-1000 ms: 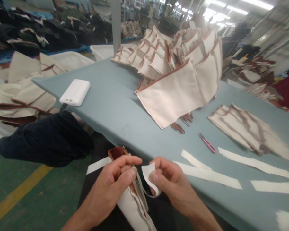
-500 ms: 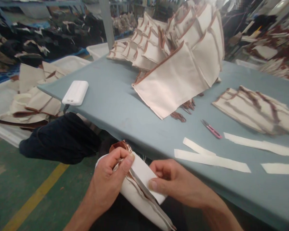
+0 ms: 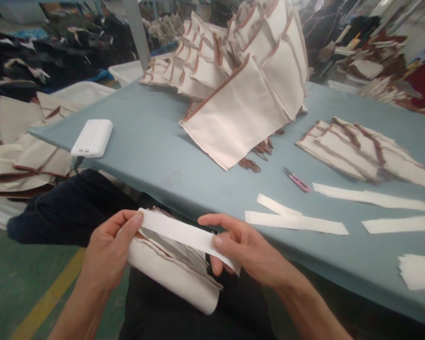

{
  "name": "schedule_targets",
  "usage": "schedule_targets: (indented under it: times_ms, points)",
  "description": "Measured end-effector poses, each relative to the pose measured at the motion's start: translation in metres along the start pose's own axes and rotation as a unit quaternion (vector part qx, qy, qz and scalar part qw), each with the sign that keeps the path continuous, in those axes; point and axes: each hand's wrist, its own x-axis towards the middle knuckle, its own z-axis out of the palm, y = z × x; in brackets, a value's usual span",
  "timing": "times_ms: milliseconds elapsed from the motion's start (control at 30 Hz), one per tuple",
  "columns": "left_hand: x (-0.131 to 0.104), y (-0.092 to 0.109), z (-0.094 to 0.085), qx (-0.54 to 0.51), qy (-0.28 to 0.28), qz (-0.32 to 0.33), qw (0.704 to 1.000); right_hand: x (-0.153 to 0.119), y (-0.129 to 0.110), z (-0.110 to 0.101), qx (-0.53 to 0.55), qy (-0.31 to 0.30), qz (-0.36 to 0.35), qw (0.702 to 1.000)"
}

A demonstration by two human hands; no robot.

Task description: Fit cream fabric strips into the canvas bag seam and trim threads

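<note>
A white strip [image 3: 179, 231] stretches between my two hands over my lap. My left hand [image 3: 111, 245] pinches its left end together with the edge of a cream fabric piece [image 3: 173, 271], which is folded over and has a brown inner edge. My right hand [image 3: 241, 245] grips the strip near its right end between thumb and fingers, the index finger stretched out along the table side. Part of the fabric's upper edge is hidden behind the strip. Several more white strips [image 3: 297, 222] lie on the table just beyond my right hand.
The blue-green table [image 3: 145, 156] bears a large stack of cream fabric pieces [image 3: 233, 113], a smaller stack [image 3: 361, 151], pink thread snips [image 3: 296, 180], brown cord [image 3: 250, 164], a white power bank [image 3: 92, 138] and a strip pile [image 3: 420, 271]. At left stands a white bin [image 3: 88, 92] beside more fabric.
My left hand has moved left and the strip now lies flatter and longer between my hands. The fabric has turned more crosswise. The view has shifted slightly right.
</note>
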Motion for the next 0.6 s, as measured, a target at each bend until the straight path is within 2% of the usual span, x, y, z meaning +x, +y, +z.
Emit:
schedule_targets:
  times_ms: [167,267,367,467,533,600]
  points:
    - [0.016,-0.015,0.013,0.011,0.010,0.003,1.000,-0.004,0.002,0.021,0.119,-0.040,0.002,0.992]
    - [0.019,-0.019,0.024,0.027,0.032,0.027,0.999,-0.003,0.002,0.038,0.146,-0.031,-0.033,0.988]
    - [0.014,-0.020,0.029,0.036,0.072,0.050,0.995,0.000,0.005,0.047,0.117,-0.014,-0.103,0.988]
    - [-0.004,-0.017,0.029,0.037,0.085,0.060,0.994,0.008,0.008,0.048,0.103,-0.020,-0.156,0.982]
    - [-0.024,-0.012,0.030,0.035,0.051,0.056,0.997,0.014,0.009,0.048,0.094,-0.015,-0.176,0.980]
    - [-0.046,-0.004,0.033,0.030,-0.029,0.043,0.998,0.018,0.011,0.051,0.077,0.001,-0.190,0.979]
